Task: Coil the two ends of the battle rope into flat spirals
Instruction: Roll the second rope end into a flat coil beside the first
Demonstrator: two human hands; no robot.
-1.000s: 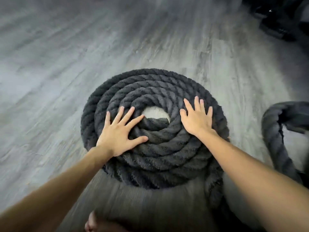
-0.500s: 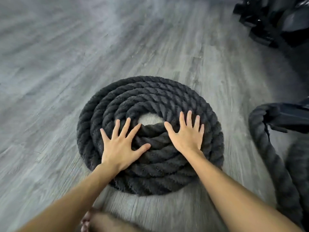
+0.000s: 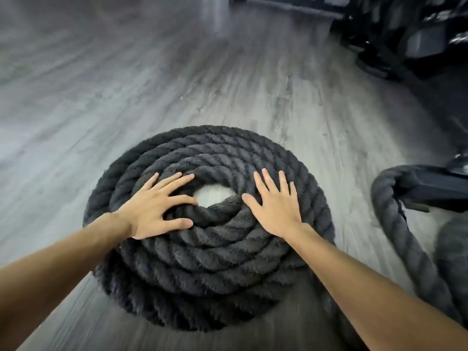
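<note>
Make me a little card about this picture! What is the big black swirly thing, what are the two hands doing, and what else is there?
big thing: rope coil, a black flat spiral lying on the floor
left hand: flat on the coil, fingers spread, left of the middle
right hand: flat on the coil, fingers straight, right of the middle
middle: small gap where pale floor shows
floor: grey wood planks
at the right: loose rope, not coiled

Both palms flat on the black rope spiral [image 3: 210,252]: left hand [image 3: 152,211] at nine o'clock of its open centre, right hand [image 3: 276,206] at three; loose rope [image 3: 395,231] curves along the grey floor [image 3: 126,97].
</note>
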